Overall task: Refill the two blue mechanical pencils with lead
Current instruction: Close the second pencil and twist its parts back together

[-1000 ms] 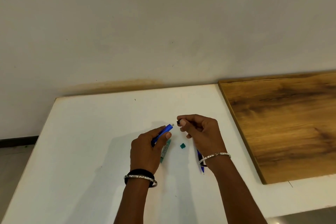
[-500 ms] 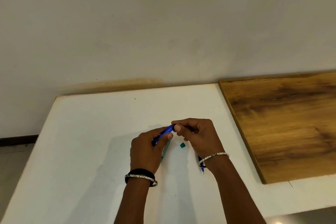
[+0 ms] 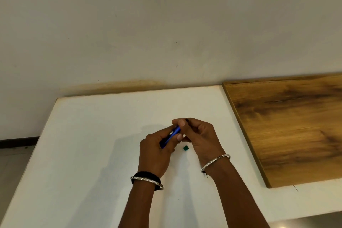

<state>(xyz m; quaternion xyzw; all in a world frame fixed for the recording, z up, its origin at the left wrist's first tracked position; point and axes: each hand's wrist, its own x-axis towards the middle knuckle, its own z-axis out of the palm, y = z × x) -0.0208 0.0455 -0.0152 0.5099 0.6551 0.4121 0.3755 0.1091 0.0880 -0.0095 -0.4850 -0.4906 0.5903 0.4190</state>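
Note:
My left hand [image 3: 154, 153] grips a blue mechanical pencil [image 3: 171, 135], which slants up to the right above the white table [image 3: 88, 153]. My right hand [image 3: 200, 138] meets the pencil's upper end, thumb and forefinger pinched around a small dark piece [image 3: 187, 120] there. A tiny green cap [image 3: 185, 147] lies on the table between my hands. Of the second blue pencil only the tip [image 3: 205, 174] shows, below my right wrist. The lead case is hidden under my left hand.
A brown wooden board [image 3: 288, 127] lies on the table's right side, close to my right hand. A plain wall rises behind the table's far edge. The floor shows beyond the table's left edge.
My right hand has moved left and brought the small dark piece onto the upper end of the pencil in my left hand. The lead case is now covered by my left hand.

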